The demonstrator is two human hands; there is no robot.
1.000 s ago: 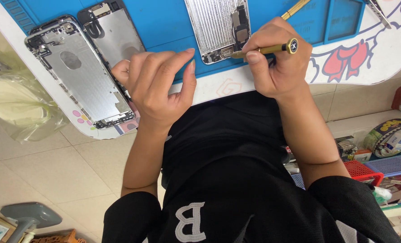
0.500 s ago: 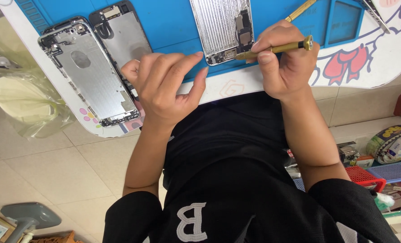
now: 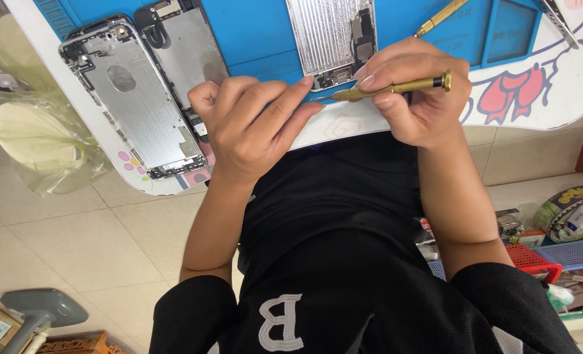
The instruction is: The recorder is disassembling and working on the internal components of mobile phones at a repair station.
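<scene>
Honestly, the right hand [image 3: 416,98] pinched that thin, stiff brass screwdriver [image 3: 396,86] mid-shaft, while the left hand [image 3: 252,124], fingers loosely curled and empty, steadied its slippery tip [image 3: 324,97] over the fragile phone panel [image 3: 334,39].

Bright, even light falls from above on the blue work mat [image 3: 259,39], with soft glare across the silver phone housing [image 3: 134,98] and ribbed metal plate [image 3: 331,36]. Shadows stay faint (only beneath the hands). Focus is sharp throughout; straight lines bow slightly toward the frame edges.
</scene>
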